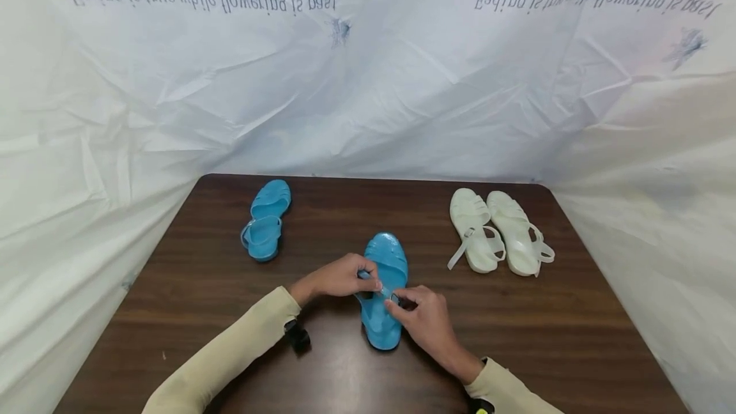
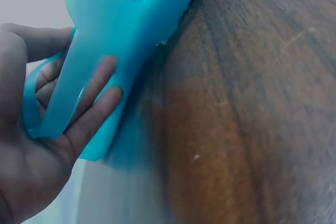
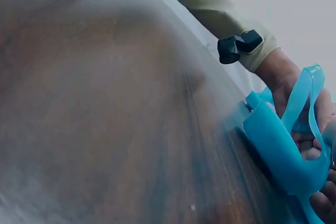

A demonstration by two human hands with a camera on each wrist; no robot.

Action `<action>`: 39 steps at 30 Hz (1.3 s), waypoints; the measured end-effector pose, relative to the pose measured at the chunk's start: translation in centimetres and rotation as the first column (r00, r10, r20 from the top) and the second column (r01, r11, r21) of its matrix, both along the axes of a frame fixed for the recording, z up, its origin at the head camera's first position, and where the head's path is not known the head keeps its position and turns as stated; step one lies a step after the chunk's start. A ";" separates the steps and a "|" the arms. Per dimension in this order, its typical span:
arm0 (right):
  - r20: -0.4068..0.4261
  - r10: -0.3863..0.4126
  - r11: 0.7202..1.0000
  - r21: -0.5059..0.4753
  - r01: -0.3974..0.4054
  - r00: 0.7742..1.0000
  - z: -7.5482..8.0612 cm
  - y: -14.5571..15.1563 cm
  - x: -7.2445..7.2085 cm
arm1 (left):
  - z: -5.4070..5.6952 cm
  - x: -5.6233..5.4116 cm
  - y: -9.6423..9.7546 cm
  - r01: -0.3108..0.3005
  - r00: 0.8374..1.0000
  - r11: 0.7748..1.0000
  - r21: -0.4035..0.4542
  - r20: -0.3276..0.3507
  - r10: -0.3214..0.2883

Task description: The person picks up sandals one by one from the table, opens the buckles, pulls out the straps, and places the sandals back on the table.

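A blue jelly sandal lies on the table in front of me, toe pointing away. From its left side my left hand pinches the end of the ankle strap between thumb and forefinger, over the middle of the sole. In the left wrist view the blue strap loops past that hand's fingers. My right hand, at the sandal's right side, pinches the small metal buckle with thumb and forefinger. The right wrist view shows the sandal's heel part with the strap loop standing up from it.
Another blue sandal stands at the table's back left. A pair of white sandals, one beside the other, lies at the back right with straps undone. Dark wood table; a white printed sheet hangs behind it.
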State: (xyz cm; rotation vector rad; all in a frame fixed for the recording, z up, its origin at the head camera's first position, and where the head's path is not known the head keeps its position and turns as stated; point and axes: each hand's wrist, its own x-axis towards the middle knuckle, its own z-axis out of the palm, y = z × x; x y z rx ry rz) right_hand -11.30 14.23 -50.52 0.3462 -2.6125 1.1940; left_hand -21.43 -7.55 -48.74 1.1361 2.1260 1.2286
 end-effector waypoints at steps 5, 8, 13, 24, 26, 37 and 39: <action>0.005 0.027 0.999 0.034 -0.027 1.000 0.2 0.0 -0.3 | 0.1 0.0 0.0 -0.005 1.000 1.000 -0.024 -0.005 0.005; -0.005 0.049 0.998 0.050 -0.049 0.999 0.3 0.0 -0.4 | 0.1 0.1 0.2 -0.009 1.000 0.999 -0.037 -0.018 0.009; -0.019 0.057 0.996 0.066 -0.056 0.998 0.4 0.0 -0.5 | 0.2 0.3 0.4 -0.008 0.999 0.999 -0.045 -0.038 0.006; -0.087 0.019 0.997 0.070 -0.013 0.996 0.1 0.0 -0.2 | -0.3 -0.6 0.3 0.028 0.999 0.999 -0.038 -0.027 -0.029; -0.088 0.016 0.998 0.070 -0.010 0.996 0.0 0.0 -0.2 | -0.3 -0.7 0.2 0.030 0.999 0.999 -0.042 -0.021 -0.031; -0.057 0.005 0.998 -0.060 -0.008 0.998 -0.1 0.9 0.3 | -0.1 -0.5 -1.2 -0.052 0.999 0.999 0.008 0.001 0.052; -0.034 0.020 0.998 -0.057 -0.022 0.999 0.0 0.9 0.2 | -0.1 -0.3 -1.1 -0.065 0.998 0.998 0.010 0.022 0.065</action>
